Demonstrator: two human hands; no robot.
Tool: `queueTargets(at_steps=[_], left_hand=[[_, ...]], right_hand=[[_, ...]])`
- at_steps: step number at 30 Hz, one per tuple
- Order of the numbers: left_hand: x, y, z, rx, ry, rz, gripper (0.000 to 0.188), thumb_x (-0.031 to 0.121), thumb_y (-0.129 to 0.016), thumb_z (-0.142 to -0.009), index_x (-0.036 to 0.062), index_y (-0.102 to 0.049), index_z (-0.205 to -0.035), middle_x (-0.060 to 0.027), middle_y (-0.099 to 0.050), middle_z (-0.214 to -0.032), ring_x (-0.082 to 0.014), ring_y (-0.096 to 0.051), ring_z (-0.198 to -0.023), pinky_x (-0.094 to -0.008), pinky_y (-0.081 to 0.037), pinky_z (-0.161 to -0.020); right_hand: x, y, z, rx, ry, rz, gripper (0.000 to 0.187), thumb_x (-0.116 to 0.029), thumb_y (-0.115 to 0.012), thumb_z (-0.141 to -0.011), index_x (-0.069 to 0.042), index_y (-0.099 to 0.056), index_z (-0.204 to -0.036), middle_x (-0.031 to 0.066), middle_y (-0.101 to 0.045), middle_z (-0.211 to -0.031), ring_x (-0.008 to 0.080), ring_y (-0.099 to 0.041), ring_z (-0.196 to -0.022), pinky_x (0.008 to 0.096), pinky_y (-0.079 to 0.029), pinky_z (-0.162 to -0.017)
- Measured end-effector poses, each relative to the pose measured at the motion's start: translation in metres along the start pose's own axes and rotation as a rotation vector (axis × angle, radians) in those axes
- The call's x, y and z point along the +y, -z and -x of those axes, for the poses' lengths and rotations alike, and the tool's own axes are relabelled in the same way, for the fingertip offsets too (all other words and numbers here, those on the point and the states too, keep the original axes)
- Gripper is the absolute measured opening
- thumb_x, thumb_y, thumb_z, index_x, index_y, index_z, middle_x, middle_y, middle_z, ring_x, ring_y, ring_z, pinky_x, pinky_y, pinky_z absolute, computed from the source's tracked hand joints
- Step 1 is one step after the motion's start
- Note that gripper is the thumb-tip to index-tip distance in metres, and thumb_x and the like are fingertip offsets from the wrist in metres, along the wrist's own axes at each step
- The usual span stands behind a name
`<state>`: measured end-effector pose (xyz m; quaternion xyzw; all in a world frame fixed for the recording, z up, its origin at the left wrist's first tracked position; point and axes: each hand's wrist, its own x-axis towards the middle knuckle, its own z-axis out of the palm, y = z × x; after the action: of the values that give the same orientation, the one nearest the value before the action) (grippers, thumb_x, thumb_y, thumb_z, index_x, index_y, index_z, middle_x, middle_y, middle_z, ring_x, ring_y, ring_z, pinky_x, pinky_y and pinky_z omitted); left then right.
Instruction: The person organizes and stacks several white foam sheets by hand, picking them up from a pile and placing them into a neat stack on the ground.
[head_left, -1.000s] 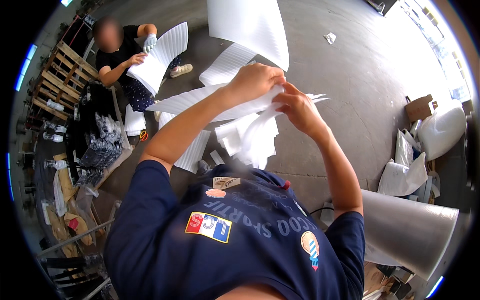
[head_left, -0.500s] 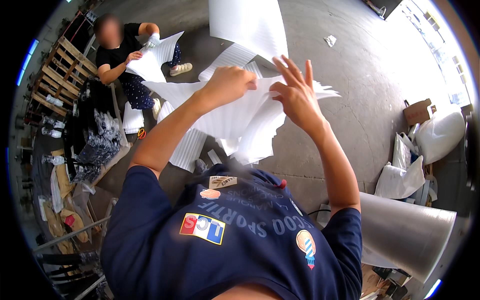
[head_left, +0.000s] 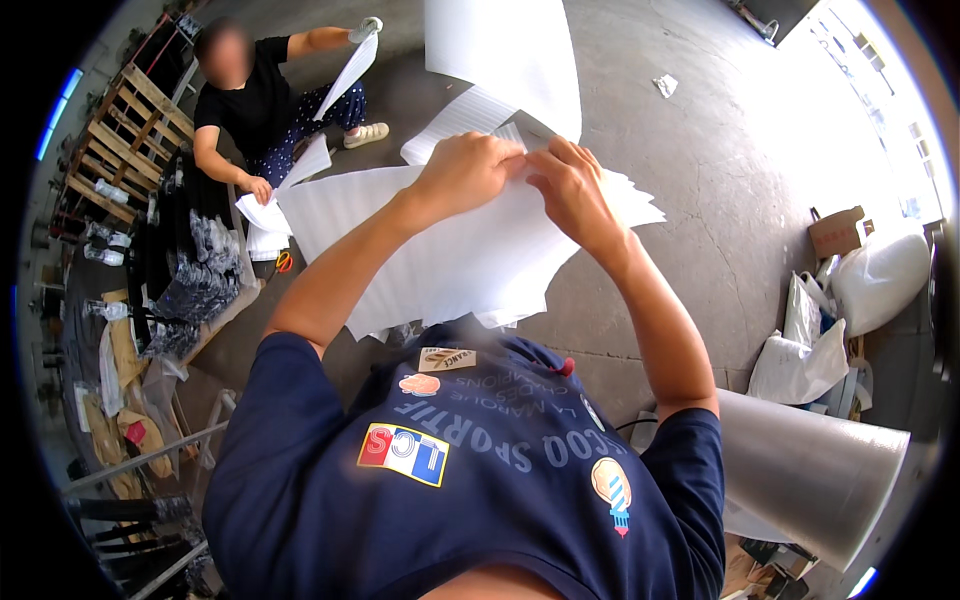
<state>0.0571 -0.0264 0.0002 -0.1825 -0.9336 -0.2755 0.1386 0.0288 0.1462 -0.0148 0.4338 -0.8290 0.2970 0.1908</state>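
A stack of thin white foam sheets [head_left: 430, 260] with uneven, fanned edges hangs in front of me. My left hand [head_left: 462, 172] pinches its top edge. Close beside it, my right hand [head_left: 578, 195] is closed on the same edge, its fingertips almost meeting the left ones. Beyond my hands a large curved white sheet [head_left: 503, 65] rises, with a ribbed foam sheet [head_left: 458, 122] next to it. What lies directly under the stack is hidden.
At the far left a seated co-worker [head_left: 245, 105] handles a white foam sheet [head_left: 350, 75]. Orange-handled scissors [head_left: 284, 262] lie near plastic-wrapped black parts [head_left: 200, 275] and a wooden pallet [head_left: 125, 150]. To the right are a bubble wrap roll [head_left: 810, 470], white sacks [head_left: 878, 280] and a cardboard box [head_left: 838, 231].
My right hand has moved left and closed at the sheets' edge beside my left hand. The stack now hangs flatter and more spread. The co-worker has lifted a sheet with the gloved hand.
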Motion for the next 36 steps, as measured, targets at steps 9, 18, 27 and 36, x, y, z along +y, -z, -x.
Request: queueTargets(at_steps=[9, 18, 27, 36], left_hand=[[-0.166, 0.040, -0.016, 0.431, 0.429, 0.002, 0.019, 0.017, -0.052, -0.078, 0.0020, -0.061, -0.073, -0.0132, -0.058, -0.062, -0.0243, -0.054, -0.054, -0.0357, -0.040, -0.053], [-0.254, 0.179, 0.030, 0.330, 0.480, -0.455, 0.028, 0.029, -0.044, -0.087, 0.0062, -0.060, -0.086, -0.0177, -0.060, -0.078, -0.0357, -0.059, -0.076, -0.0408, -0.045, -0.065], [-0.059, -0.002, -0.023, -0.078, 0.021, -0.060, 0.018, 0.023, -0.053, -0.085, 0.0094, -0.064, -0.090, -0.0134, -0.064, -0.077, -0.0307, -0.063, -0.071, -0.0383, -0.048, -0.065], [-0.040, 0.014, -0.009, -0.100, 0.064, -0.036, 0.022, 0.030, -0.061, -0.080, 0.0078, -0.062, -0.081, -0.0086, -0.065, -0.068, -0.0217, -0.064, -0.065, -0.0350, -0.048, -0.061]], right_hand=[[0.022, 0.023, 0.093, -0.155, 0.170, 0.101, 0.026, 0.002, -0.054, -0.061, -0.004, -0.062, -0.085, 0.0095, -0.047, -0.078, 0.0257, -0.049, -0.081, 0.0371, -0.040, -0.084], [0.105, 0.076, 0.363, -0.618, -0.690, 0.096, 0.015, 0.003, -0.062, -0.063, -0.004, -0.061, -0.077, 0.0139, -0.051, -0.079, 0.0306, -0.053, -0.087, 0.0384, -0.043, -0.076], [0.040, 0.032, 0.087, -0.314, -0.165, 0.024, 0.018, 0.006, -0.066, -0.064, -0.001, -0.061, -0.079, 0.0147, -0.054, -0.105, 0.0316, -0.055, -0.096, 0.0373, -0.045, -0.083], [0.030, 0.013, 0.022, -0.108, -0.212, -0.342, 0.016, 0.007, -0.055, -0.068, -0.001, -0.061, -0.080, 0.0114, -0.055, -0.080, 0.0306, -0.057, -0.074, 0.0355, -0.047, -0.066]])
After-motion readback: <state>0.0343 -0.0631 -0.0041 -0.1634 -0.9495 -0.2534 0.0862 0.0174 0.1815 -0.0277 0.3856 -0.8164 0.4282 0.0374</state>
